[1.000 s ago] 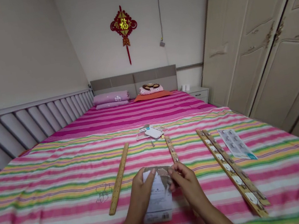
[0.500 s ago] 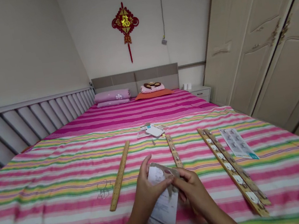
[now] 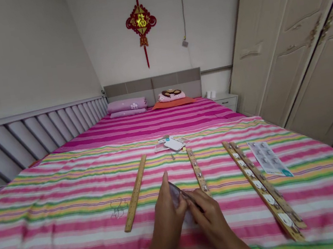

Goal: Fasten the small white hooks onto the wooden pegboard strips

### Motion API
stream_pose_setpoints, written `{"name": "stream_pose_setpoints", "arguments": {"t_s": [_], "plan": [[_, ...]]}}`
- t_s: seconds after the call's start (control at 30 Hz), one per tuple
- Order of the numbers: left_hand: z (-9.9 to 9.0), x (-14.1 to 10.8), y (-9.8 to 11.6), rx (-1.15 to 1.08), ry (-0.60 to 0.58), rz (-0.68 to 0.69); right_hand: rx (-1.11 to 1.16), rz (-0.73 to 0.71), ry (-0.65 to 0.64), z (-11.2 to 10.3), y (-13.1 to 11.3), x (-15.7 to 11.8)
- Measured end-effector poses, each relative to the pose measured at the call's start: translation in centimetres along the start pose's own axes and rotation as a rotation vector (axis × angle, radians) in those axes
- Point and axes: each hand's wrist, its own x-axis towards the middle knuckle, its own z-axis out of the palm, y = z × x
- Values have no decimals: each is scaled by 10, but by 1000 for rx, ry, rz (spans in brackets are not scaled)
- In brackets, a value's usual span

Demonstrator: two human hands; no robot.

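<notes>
Low in the middle of the head view, my left hand (image 3: 167, 212) grips a thin packet with a printed sheet (image 3: 175, 191); I see it nearly edge-on. My right hand (image 3: 206, 211) pinches the same packet at its right edge, thumb and fingers closed. Most of it is hidden behind both hands. Just beyond my right hand lies a wooden strip with metal fittings (image 3: 198, 173). On the left is a bare wooden strip with small holes (image 3: 135, 193). To the right, a strip bearing white round pieces (image 3: 258, 184) lies beside another strip with metal fittings (image 3: 265, 180).
A thin tangled wire or thread (image 3: 118, 208) lies on the striped bedspread (image 3: 86, 238). Farther back sit a white phone-like object (image 3: 174, 144) and small packets. A printed leaflet (image 3: 268, 158) is at right. A bed rail (image 3: 43, 127) runs along the left, wardrobe doors (image 3: 295, 58) the right.
The packet has tilted from showing its printed face to nearly edge-on. My hands have closed in around it. The whole view has shifted slightly.
</notes>
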Motion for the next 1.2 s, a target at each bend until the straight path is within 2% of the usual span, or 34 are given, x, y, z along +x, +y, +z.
{"name": "stream_pose_setpoints", "arguments": {"t_s": [0.2, 0.5, 0.7, 0.97, 1.13, 1.2], "plan": [[9, -5, -8, 85, -10, 105, -11, -35, -30, 4, 0, -1], [8, -11, -11, 21, -18, 20, -49, -44, -65, 13, -1, -6], [7, -11, -8, -26, 2, -10, -89, -38, -13, 18, -5, -8], [1, -3, -18, -29, 41, -23, -141, 5, 35, 27, -3, -12], [0, -1, -13, -106, 89, -77, -269, 42, 141, 32, 0, -10], [1, 1, -11, -129, 108, -93, -275, 51, 135, 31, -2, -8]]}}
